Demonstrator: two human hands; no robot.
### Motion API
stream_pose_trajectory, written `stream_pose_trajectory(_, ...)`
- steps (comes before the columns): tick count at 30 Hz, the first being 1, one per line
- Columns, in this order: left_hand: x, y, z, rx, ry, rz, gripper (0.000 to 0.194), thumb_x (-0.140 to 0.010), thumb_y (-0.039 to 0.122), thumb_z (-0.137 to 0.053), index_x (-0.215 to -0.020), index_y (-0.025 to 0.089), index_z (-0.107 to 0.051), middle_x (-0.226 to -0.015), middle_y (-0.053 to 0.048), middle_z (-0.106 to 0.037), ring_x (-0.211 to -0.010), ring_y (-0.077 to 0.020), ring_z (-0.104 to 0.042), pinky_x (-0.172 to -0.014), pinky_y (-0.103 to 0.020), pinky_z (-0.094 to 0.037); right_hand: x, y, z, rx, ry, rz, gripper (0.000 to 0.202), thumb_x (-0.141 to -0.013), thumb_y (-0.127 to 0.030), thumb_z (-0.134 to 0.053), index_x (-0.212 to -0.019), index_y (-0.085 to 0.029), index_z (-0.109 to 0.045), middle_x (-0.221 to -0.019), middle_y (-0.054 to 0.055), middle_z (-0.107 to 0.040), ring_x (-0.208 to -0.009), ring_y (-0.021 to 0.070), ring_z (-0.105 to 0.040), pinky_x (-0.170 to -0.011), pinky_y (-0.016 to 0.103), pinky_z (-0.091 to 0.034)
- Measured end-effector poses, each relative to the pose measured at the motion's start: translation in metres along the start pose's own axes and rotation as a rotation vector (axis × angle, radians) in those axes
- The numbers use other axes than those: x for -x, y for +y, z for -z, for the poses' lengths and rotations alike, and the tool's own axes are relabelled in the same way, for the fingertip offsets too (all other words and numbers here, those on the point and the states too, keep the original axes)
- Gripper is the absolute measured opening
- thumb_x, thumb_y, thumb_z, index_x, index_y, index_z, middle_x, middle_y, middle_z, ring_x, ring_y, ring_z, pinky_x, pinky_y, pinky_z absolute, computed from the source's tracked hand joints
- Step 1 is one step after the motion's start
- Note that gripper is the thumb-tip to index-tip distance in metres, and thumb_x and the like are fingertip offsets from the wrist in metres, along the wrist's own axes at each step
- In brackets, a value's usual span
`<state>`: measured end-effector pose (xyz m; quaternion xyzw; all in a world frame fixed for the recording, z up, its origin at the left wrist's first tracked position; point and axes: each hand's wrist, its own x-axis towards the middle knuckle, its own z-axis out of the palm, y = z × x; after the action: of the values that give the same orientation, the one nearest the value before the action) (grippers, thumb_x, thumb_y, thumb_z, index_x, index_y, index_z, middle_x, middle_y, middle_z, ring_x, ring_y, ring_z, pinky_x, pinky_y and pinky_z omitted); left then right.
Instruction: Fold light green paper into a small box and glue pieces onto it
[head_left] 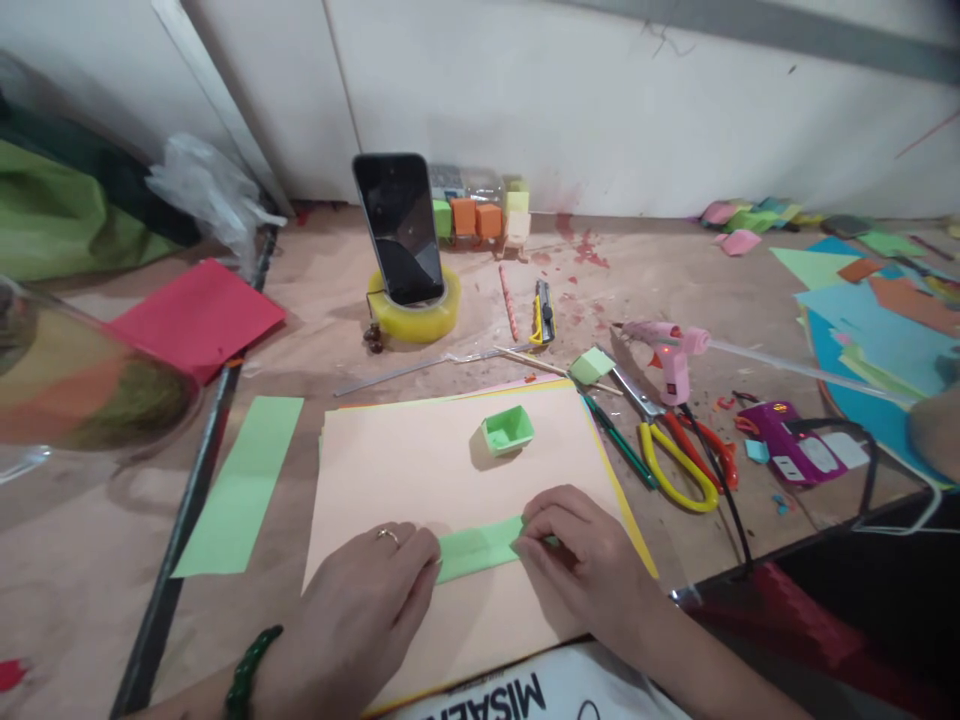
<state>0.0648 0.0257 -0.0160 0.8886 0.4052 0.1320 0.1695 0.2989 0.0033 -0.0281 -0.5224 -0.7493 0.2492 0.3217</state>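
Your left hand point(367, 600) and right hand point(577, 560) press a folded green paper strip point(480, 548) between them, fingers curled onto its ends. It lies flat on the peach paper sheet point(420, 470), near that sheet's front edge, with a small green paper box point(508, 430) behind it.

Both hands lie palm down, near the viewer, fingers pointing toward each other. The left hand point(367, 590) is flat, with a ring on one finger and a green bead bracelet at the wrist. The right hand point(581, 560) curls, fingertips pressed down.
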Motion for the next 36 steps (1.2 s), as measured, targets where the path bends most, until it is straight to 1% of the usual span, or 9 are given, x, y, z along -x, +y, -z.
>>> stream_pose_trajectory(4,0.005,-0.002,-0.003,-0.134,-0.031,-0.063,0.029,-0.086,0.003,-0.036,-0.095,0.021,-0.057,-0.071,0.000,-0.056,-0.062,-0.0163,-0.055,-0.053,-0.025,-0.038,0.003,-0.002,0.000,0.110,0.008,0.053,0.017,-0.088,-0.009,-0.046,-0.090,-0.018,-0.060,-0.092,0.007,-0.062,-0.083,0.0159,-0.060,-0.067,0.025,-0.053)
stream_pose_trajectory(8,0.007,-0.002,-0.006,-0.293,0.003,-0.339,0.046,-0.083,-0.003,-0.039,-0.121,0.019,-0.050,-0.078,-0.002,-0.056,-0.064,-0.0172,-0.052,-0.056,-0.027,-0.040,0.008,-0.002,0.003,0.375,-0.022,0.406,0.027,-0.095,-0.013,-0.039,-0.102,-0.019,-0.064,-0.112,0.010,-0.064,-0.103,0.0209,-0.054,-0.087,0.037,-0.046)
stream_pose_trajectory(10,0.007,0.000,-0.003,-0.343,-0.040,-0.397,0.042,-0.082,-0.001,-0.044,-0.118,0.016,-0.054,-0.081,-0.004,-0.059,-0.066,-0.0188,-0.053,-0.059,-0.030,-0.042,0.010,0.001,0.006,0.405,-0.054,0.503,0.029,-0.097,-0.016,-0.036,-0.101,-0.017,-0.065,-0.112,0.008,-0.066,-0.102,0.0204,-0.052,-0.088,0.038,-0.042)
stream_pose_trajectory(16,0.017,-0.003,0.013,-0.370,-0.090,-0.404,0.037,-0.080,0.000,-0.047,-0.111,0.013,-0.061,-0.090,-0.008,-0.067,-0.077,-0.0210,-0.057,-0.070,-0.033,-0.044,0.018,0.019,0.024,0.412,-0.012,0.474,0.028,-0.097,-0.012,-0.037,-0.093,-0.014,-0.065,-0.097,0.006,-0.070,-0.089,0.0190,-0.053,-0.074,0.034,-0.043)
stream_pose_trajectory(22,0.021,-0.012,0.010,-0.236,0.091,-0.460,0.017,-0.090,0.008,-0.047,-0.089,0.015,-0.063,-0.099,-0.009,-0.068,-0.089,-0.0227,-0.058,-0.083,-0.036,-0.044,0.017,0.012,0.037,0.304,-0.032,0.425,0.023,-0.083,-0.002,-0.043,-0.084,-0.015,-0.061,-0.093,0.008,-0.069,-0.085,0.0198,-0.053,-0.071,0.033,-0.048)
stream_pose_trajectory(25,0.009,-0.007,0.009,-0.255,0.027,-0.484,0.024,-0.085,0.000,-0.045,-0.075,0.017,-0.058,-0.080,-0.007,-0.065,-0.072,-0.0193,-0.056,-0.070,-0.031,-0.047,0.010,0.000,0.034,0.300,-0.018,0.441,0.021,-0.080,-0.003,-0.045,-0.085,-0.016,-0.060,-0.091,0.009,-0.068,-0.085,0.0201,-0.054,-0.073,0.034,-0.049)
stream_pose_trajectory(27,0.001,-0.001,0.009,-0.296,-0.050,-0.478,0.026,-0.082,-0.003,-0.044,-0.070,0.017,-0.055,-0.069,-0.004,-0.060,-0.060,-0.0186,-0.052,-0.059,-0.030,-0.045,0.005,-0.005,0.028,0.343,-0.070,0.457,0.019,-0.084,-0.007,-0.046,-0.092,-0.016,-0.061,-0.088,0.008,-0.068,-0.082,0.0195,-0.055,-0.072,0.034,-0.049)
stream_pose_trajectory(30,-0.006,0.007,0.010,-0.305,-0.109,-0.420,0.024,-0.083,0.000,-0.043,-0.072,0.017,-0.056,-0.070,-0.005,-0.059,-0.060,-0.0198,-0.051,-0.057,-0.031,-0.044,0.000,-0.004,0.019,0.436,-0.161,0.446,0.015,-0.092,-0.013,-0.047,-0.092,-0.015,-0.063,-0.077,0.006,-0.065,-0.073,0.0182,-0.054,-0.064,0.031,-0.046)
stream_pose_trajectory(36,-0.010,0.007,0.014,-0.042,-0.252,-0.018,0.029,-0.093,0.012,-0.037,-0.076,0.018,-0.060,-0.079,-0.005,-0.062,-0.072,-0.0186,-0.059,-0.064,-0.028,-0.044,-0.004,0.010,0.019,0.283,-0.185,0.254,0.018,-0.092,-0.011,-0.050,-0.090,-0.017,-0.067,-0.081,0.006,-0.064,-0.077,0.0163,-0.057,-0.065,0.025,-0.046)
